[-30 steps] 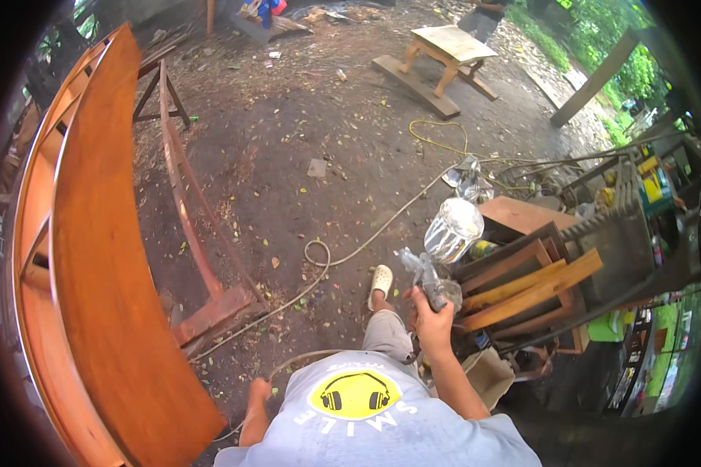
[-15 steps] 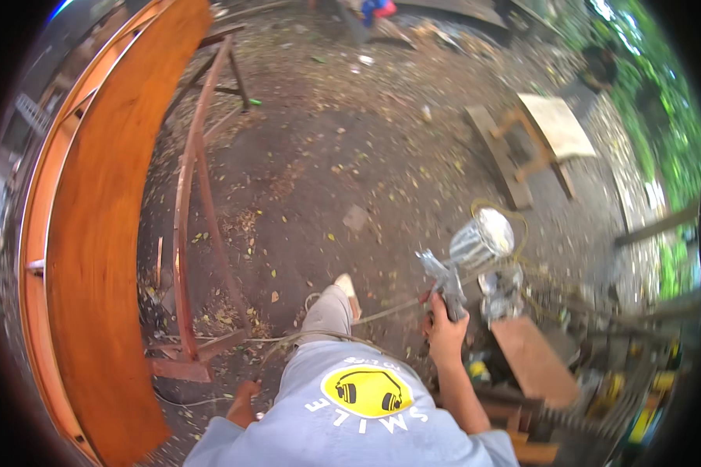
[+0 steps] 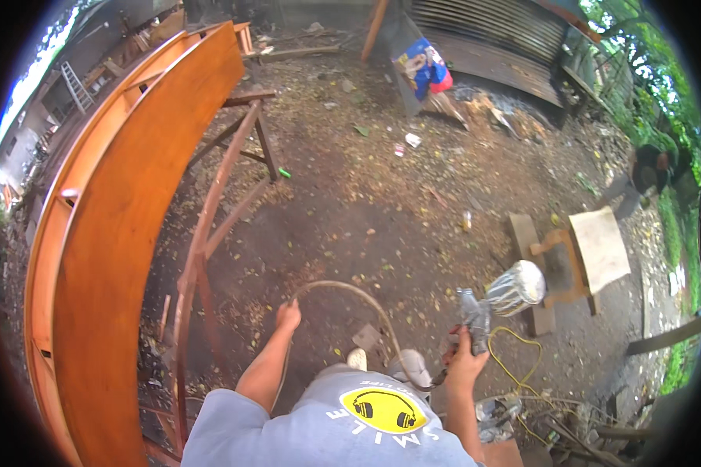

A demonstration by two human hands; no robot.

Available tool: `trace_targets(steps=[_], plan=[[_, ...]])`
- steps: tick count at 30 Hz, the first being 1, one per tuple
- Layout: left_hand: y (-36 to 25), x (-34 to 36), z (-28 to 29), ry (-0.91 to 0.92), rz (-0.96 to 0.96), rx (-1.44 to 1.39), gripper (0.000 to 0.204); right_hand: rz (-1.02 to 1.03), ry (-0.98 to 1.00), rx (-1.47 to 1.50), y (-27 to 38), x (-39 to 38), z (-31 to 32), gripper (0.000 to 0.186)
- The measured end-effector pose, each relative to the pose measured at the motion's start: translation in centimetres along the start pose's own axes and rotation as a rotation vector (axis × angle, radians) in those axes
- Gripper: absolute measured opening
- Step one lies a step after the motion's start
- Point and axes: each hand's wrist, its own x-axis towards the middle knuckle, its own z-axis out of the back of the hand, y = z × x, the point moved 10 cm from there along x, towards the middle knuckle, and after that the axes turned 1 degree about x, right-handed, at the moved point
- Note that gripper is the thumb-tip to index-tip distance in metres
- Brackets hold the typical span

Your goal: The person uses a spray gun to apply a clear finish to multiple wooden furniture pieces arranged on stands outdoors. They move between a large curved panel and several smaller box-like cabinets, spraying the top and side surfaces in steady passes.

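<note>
My right hand (image 3: 466, 362) is wrapped round the grey handle of a spray gun (image 3: 475, 319). The gun carries a ribbed, white-smeared cup (image 3: 514, 289), tilted outward. A thin brownish hose (image 3: 358, 292) arcs across in front of my body toward the gun. My left hand (image 3: 288, 315) is closed on this hose, with the arm stretched forward. Left of it stands a long orange-brown wooden panel (image 3: 109, 257) with a framed edge, well apart from both hands.
A reddish wooden trestle (image 3: 202, 233) stands beside the panel. At the right are a wooden stool with a pale top (image 3: 600, 249), a yellow cord (image 3: 514, 342) and scattered clutter. Farther off are a bent figure of another person (image 3: 646, 175) and corrugated metal sheets (image 3: 491, 39).
My left hand has come up and forward and now grips the hose, lifting it into a loop. The spray gun has shifted right and down in view. The view has turned.
</note>
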Motion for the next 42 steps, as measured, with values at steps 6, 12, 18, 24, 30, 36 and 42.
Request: trace_targets(steps=[6,12,18,24,30,36,42], plan=[[-17.3,13.4,6.1,-0.205,-0.126,-0.013,0.054,-0.011,0.058,0.095,-0.6,16.2,-10.1,0.015],[-10.9,21.8,2.2,-0.09,-0.171,0.12,0.053,-0.128,-0.024,0.11,-0.9,33.8,-22.9,0.018],[-4.7,21.1,-0.6,-0.035,0.319,0.187,0.042,-0.087,0.271,0.088,6.7,47.7,-41.7,0.019],[-15.9,28.0,-5.1,0.218,0.591,-0.017,0.042,0.04,0.529,-0.006,9.0,55.9,-61.2,0.015],[-30.9,47.7,-4.9,0.293,0.553,0.029,0.054,0.023,0.688,-0.187,6.9,64.0,-80.4,0.017],[-53.1,68.3,4.6,0.263,0.421,0.14,0.06,0.115,0.635,-0.247,10.0,73.8,-95.3,0.024],[-68.0,82.0,12.4,0.23,0.31,0.129,0.065,0.161,0.745,-0.333,11.0,82.2,-111.9,0.021]])
